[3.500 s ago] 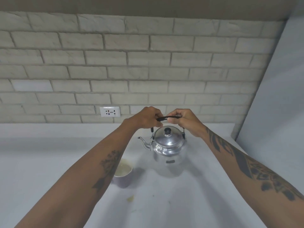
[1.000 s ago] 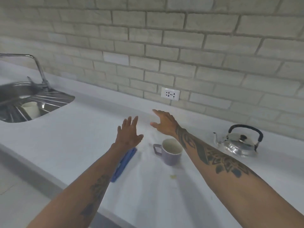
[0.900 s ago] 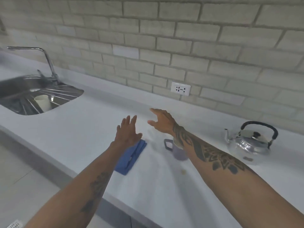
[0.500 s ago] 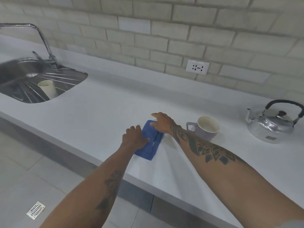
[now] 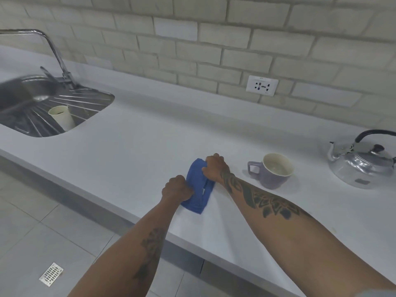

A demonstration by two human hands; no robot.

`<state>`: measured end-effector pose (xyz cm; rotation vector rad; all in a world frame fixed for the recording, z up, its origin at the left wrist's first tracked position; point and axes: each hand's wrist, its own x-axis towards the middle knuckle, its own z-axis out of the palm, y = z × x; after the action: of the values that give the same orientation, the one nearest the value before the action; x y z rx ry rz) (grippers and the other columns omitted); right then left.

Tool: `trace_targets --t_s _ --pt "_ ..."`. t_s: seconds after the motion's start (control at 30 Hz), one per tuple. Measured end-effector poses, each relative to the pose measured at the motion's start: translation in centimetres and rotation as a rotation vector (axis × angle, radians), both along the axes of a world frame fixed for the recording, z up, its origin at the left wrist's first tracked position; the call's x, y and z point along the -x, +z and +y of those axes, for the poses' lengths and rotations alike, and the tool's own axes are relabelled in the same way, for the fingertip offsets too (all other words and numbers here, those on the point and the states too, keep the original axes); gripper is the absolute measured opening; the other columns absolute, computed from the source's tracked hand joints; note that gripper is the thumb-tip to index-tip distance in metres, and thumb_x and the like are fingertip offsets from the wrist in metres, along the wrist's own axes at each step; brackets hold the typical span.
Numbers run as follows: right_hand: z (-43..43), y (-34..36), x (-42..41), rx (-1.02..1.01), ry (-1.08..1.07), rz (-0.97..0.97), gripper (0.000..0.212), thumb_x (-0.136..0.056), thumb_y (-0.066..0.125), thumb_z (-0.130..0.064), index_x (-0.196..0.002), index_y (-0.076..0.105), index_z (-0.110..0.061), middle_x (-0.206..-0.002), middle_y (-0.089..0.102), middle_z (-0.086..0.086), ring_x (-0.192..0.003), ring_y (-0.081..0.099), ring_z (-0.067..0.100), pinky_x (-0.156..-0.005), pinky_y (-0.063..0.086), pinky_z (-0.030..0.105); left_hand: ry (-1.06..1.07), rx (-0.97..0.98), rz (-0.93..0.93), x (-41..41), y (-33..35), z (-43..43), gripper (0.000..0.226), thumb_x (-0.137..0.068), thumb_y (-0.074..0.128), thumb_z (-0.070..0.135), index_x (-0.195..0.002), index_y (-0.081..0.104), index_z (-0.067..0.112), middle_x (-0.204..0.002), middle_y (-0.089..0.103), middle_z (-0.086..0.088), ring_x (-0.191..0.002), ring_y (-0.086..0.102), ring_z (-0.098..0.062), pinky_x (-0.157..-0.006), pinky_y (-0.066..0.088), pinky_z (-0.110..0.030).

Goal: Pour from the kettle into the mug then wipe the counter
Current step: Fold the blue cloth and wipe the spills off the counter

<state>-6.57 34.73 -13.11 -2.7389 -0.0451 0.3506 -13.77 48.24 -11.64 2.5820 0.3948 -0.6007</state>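
Seen from a head-worn camera looking down along two bare, tattooed forearms to a smooth, pale grey-white counter (image 5: 132,146) with a straight front edge. At the centre, a folded blue cloth (image 5: 198,185), soft and creased, lying on the counter near its front edge. Left hand (image 5: 176,188) at the cloth's 9 o'clock side, fingers curled tightly into a fist-like grip on the fabric's near left edge. Right hand (image 5: 215,168) at the cloth's 1 o'clock, knuckles up, fingers bent and clamped on the bunched far end. Just beyond the right wrist, at 3 o'clock from the cloth and apart from it, a squat lilac ceramic mug (image 5: 273,173) with a cream interior, upright, its squared handle pointing left toward the hands; contents hard to make out. Farther along at 3 o'clock, well apart from the mug, a round, shiny metal kettle (image 5: 362,166) with a domed lid, dark knob, arched black handle and short spout facing left, standing upright at the frame's right edge. At 10 o'clock from the cloth, far off, a stainless steel sink (image 5: 34,108) with a ribbed draining surface, a thin bent metal tap (image 5: 53,50) above it, and a plain cream tumbler (image 5: 62,118) standing inside. Behind, a wall of rough, pale bricks bearing a white rectangular wall socket (image 5: 261,85) at 12 o'clock. Below the counter edge, at 7 o'clock, grey floor tiles with a small slotted metal floor drain (image 5: 51,274).
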Motion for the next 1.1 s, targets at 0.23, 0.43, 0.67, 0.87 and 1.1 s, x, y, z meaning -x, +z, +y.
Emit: trace_targets --t_s 0.23,0.43,0.67,0.87,1.1 --pt "-2.5 4.9 0.3 -0.161 -0.022 -0.098 0.031 -0.085 0.045 -0.009 -0.064 0.027 -0.022 -0.082 0.043 0.003 -0.074 0.045 0.027 -0.049 0.026 0.029 0.046 0.145 -0.066 -0.3 1.8 -1.5 0.038 -0.084 0.061 0.029 -0.111 0.055 0.004 -0.104 0.059 -0.01 -0.085 0.054 -0.027 -0.074 0.045 -0.035" --pt "-8.7 11.9 2.1 -0.266 -0.121 -0.273 0.011 -0.079 0.046 -0.006 -0.081 0.055 -0.011 -0.097 0.058 0.013 -0.087 0.056 0.031 -0.062 0.044 0.033 -0.074 0.37 -0.148 -0.1 6.1 -6.8 0.023 -0.085 0.066 0.023 -0.093 0.055 0.004 -0.09 0.059 -0.008 -0.091 0.056 -0.029 -0.077 0.048 -0.036" --pt "-23.5 15.5 9.3 -0.25 -0.378 -0.393 0.015 -0.076 0.053 -0.003 -0.079 0.066 -0.01 -0.09 0.068 0.008 -0.09 0.059 0.022 -0.069 0.044 0.027 -0.31 0.888 0.182 4.2 8.0 -19.6 0.049 -0.075 0.08 0.015 -0.117 0.059 0.001 -0.116 0.067 -0.015 -0.096 0.068 -0.028 -0.069 0.062 -0.035" --pt "-34.4 9.6 17.7 -0.095 -0.568 -0.179 0.016 -0.079 0.057 0.001 -0.089 0.069 0.002 -0.092 0.058 0.001 -0.087 0.051 0.018 -0.069 0.041 0.026 -0.449 0.747 0.412 11.4 3.3 -30.7 0.049 -0.075 0.079 0.011 -0.117 0.057 -0.002 -0.117 0.065 -0.015 -0.079 0.068 -0.025 -0.076 0.062 -0.037" --pt "-37.8 3.1 22.1 -0.115 -0.693 -0.066 0.029 -0.084 0.053 -0.004 -0.107 0.069 -0.016 -0.124 0.062 0.013 -0.112 0.058 0.029 -0.087 0.049 0.031 -0.613 0.515 0.307 14.7 -1.7 -33.4 0.015 -0.078 0.068 0.018 -0.084 0.059 0.008 -0.089 0.065 -0.012 -0.077 0.063 -0.026 -0.086 0.058 -0.039"
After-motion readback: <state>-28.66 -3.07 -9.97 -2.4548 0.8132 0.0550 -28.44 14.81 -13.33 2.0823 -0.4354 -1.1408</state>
